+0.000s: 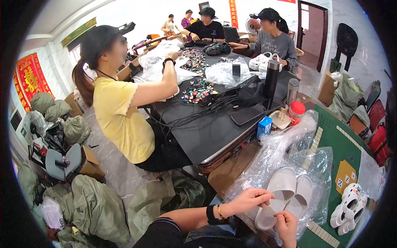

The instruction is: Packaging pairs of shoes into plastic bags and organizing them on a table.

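A pair of pale grey slippers lies on clear plastic bags [320, 165] in front of me, the left slipper [282, 180] partly overlapping the right slipper [304, 191]. My left hand [251, 201] reaches over the left slipper with thumb and fingers pinched together. Just to its right, my right hand [286, 224] is closed, its thumb against the curled fingers, near the slippers' lower ends. Something small and thin may run between the two hands; I cannot make out what it is. To the right sits a pair of white clogs [348, 211] with colourful charms.
A green mat [328, 124] with rows of tiles lies beneath the bags. Beyond it, a black table [194, 138] carries cables, a phone [248, 114], bottles and many colourful small pieces [198, 91]. A person in yellow [120, 111] stands left; others work farther back. Green sacks [99, 206] fill the left floor.
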The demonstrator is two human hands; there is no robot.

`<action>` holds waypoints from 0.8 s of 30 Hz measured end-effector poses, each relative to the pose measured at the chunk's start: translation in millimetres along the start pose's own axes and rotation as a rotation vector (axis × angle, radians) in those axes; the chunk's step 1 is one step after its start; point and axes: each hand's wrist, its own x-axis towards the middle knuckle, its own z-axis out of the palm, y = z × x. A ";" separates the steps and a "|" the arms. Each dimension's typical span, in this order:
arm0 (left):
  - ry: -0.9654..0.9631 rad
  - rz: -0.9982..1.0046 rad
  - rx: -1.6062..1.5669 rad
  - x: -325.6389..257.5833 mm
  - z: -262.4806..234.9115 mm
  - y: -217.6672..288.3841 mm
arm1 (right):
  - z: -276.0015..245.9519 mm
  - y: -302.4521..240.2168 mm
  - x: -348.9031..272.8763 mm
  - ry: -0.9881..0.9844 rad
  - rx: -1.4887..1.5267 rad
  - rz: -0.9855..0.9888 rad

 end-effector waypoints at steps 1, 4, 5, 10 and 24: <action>-0.012 -0.012 0.080 -3.7 -1.3 11.5 | 1.5 5.2 -0.5 0.086 0.048 -0.058; 0.081 0.235 0.460 -18.9 -2.4 41.7 | -5.8 4.6 -1.2 0.177 0.047 -0.107; 0.081 0.233 0.458 -25.3 -2.9 54.2 | -10.6 3.9 -1.1 0.184 0.000 -0.102; 0.054 0.778 0.971 -58.1 -8.9 128.5 | -28.4 29.8 -3.1 0.273 0.082 -0.002; 0.679 1.353 1.296 -68.6 64.8 163.6 | -37.0 29.3 -9.1 0.256 0.068 0.047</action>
